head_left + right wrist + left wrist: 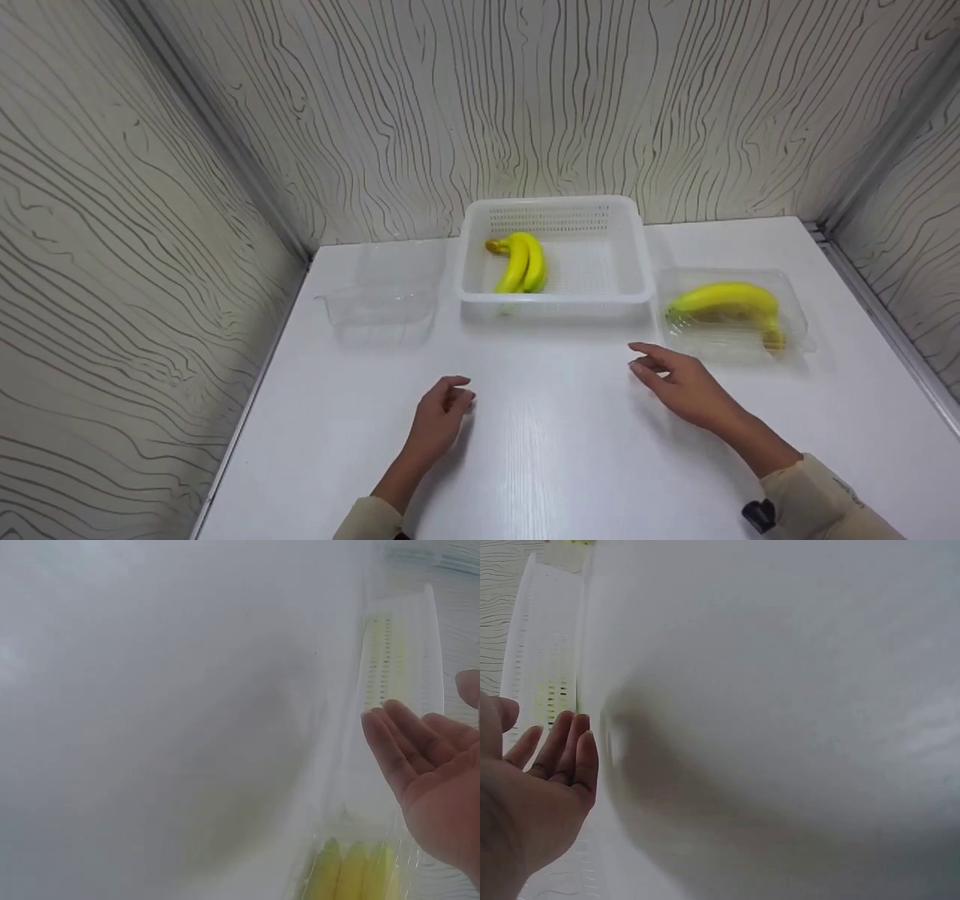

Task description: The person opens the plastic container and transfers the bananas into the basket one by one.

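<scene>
Two hands hover empty over the table (540, 450): your left hand (442, 412) loosely curled, your right hand (679, 382) relaxed and open. One banana bunch (731, 304) already lies in the clear tray (795, 315) beside your right hand; another bunch (521, 262) waits in the basket (551, 300). The empty clear tray (382, 304) sits left, with bare tabletop between.

No legible text, label, brand, number or sign appears in any view. The white perforated basket (553, 259) beyond the hands, the clear plastic containers (382, 300) to either side of it, the bananas (519, 262) and the white tabletop (555, 442) all carry no readable marking.
</scene>
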The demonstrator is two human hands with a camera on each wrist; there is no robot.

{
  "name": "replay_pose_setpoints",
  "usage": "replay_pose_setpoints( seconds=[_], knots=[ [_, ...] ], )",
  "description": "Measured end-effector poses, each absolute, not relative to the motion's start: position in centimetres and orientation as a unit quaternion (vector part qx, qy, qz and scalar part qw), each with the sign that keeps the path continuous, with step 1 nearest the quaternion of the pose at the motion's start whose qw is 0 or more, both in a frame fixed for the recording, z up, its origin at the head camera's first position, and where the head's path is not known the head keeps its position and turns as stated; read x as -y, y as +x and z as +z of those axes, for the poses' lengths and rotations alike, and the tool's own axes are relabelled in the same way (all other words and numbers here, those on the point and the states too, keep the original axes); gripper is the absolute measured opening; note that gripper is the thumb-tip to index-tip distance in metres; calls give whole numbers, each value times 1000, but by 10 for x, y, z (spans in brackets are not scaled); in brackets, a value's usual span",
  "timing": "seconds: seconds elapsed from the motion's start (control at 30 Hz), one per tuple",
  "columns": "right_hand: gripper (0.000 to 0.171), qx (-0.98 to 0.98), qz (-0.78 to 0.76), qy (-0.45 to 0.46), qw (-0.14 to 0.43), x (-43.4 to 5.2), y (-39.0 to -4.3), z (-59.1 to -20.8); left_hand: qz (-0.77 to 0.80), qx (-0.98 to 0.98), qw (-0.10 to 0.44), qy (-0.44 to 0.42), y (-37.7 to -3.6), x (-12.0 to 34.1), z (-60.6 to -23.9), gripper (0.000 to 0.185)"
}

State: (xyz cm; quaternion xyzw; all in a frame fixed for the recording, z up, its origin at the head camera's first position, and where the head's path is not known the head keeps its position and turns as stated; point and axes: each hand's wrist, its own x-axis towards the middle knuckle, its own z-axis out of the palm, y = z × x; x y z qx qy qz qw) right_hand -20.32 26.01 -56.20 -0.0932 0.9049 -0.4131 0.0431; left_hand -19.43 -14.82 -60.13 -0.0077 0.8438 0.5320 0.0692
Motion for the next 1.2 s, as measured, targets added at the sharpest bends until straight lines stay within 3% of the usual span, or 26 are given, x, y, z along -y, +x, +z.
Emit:
replay_pose_setpoints(
  seconds=[0.33,0.67,1.0,1.2],
  knots=[
    [42,-916,-396,-60,-25,-274,-202,-559,539,-839,67,0,-195,139,-612,30],
    [35,-905,-376,27,-198,-337,-216,-537,554,-831,52,-5,-198,127,-612,28],
    [73,-930,-330,101,-125,-404,-250,-537,556,-829,53,24,-207,111,-607,29],
    [90,-936,-323,135,-40,-420,-263,-540,553,-830,64,23,-209,100,-603,30]
  ],
)
